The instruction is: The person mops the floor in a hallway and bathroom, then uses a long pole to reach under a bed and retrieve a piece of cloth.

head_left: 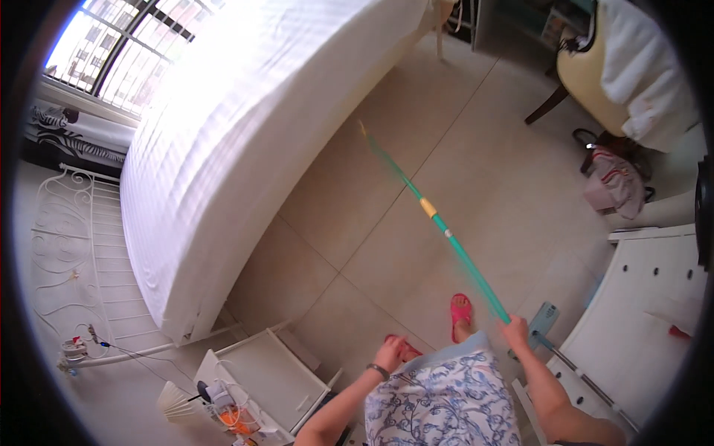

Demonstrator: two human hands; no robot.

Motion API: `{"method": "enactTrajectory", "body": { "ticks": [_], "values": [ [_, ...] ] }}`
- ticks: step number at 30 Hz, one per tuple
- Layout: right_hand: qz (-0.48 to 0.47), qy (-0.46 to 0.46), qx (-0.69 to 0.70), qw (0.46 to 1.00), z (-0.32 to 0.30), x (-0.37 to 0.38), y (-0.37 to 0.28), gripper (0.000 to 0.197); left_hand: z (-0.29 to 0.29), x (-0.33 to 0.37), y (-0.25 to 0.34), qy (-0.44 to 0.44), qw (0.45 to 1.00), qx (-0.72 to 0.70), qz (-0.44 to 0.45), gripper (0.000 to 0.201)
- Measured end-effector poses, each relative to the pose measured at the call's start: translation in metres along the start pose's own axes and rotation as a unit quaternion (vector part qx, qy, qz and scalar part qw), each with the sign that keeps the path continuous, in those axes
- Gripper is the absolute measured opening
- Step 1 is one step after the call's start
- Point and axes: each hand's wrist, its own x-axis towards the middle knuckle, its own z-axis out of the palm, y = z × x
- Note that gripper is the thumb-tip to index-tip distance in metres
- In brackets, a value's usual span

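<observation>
My right hand point(515, 332) is wrapped round the near end of a long green pole point(467, 260). The pole has a yellow collar point(428, 207) partway along and slants away over the tiled floor, toward the left. Its thin far end is blurred, with a pale tip point(362, 128) close to the bed's side. In front of my waist, my left hand point(392, 354) is loosely curled, apart from the pole, with nothing visible in it. A dark bracelet point(378, 370) circles that wrist. Below are my feet in red slippers point(460, 306).
A bed with a white-covered mattress point(245, 149) fills the left, beside a white metal headboard point(67, 245). A low white cabinet point(268, 372) stands near left. On the right are a chair point(587, 82), a pink bag point(616, 182), a white drawer unit point(632, 297) and a light-blue flat object point(545, 318).
</observation>
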Motion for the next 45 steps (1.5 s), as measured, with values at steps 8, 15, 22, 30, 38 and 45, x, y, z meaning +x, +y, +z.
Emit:
{"method": "enactTrajectory", "body": {
  "ticks": [8,15,22,30,38,45],
  "values": [
    [-0.14,-0.026,0.074,0.987,0.171,0.192,-0.005,0.025,0.018,0.24,-0.134,0.026,0.991,-0.128,0.009,0.035],
    [-0.192,-0.074,0.206,0.957,0.265,0.274,-0.037,0.021,0.058,0.347,-0.16,-0.112,0.978,-0.169,0.055,0.037],
    [-0.156,-0.259,0.339,0.891,0.302,0.312,-0.073,0.018,0.061,0.366,-0.147,-0.153,0.965,-0.212,0.013,0.04],
    [-0.137,-0.486,0.496,0.707,0.323,0.277,-0.082,0.053,0.082,0.377,-0.145,-0.138,0.911,-0.367,-0.128,0.054],
    [-0.202,-0.27,0.361,0.869,0.326,0.261,-0.034,0.068,0.128,0.43,-0.146,-0.079,0.861,-0.493,-0.097,0.026],
    [-0.154,-0.312,0.362,0.865,0.337,0.236,0.011,0.034,0.11,0.435,-0.154,-0.037,0.866,-0.494,-0.071,0.019]
  ]
}}
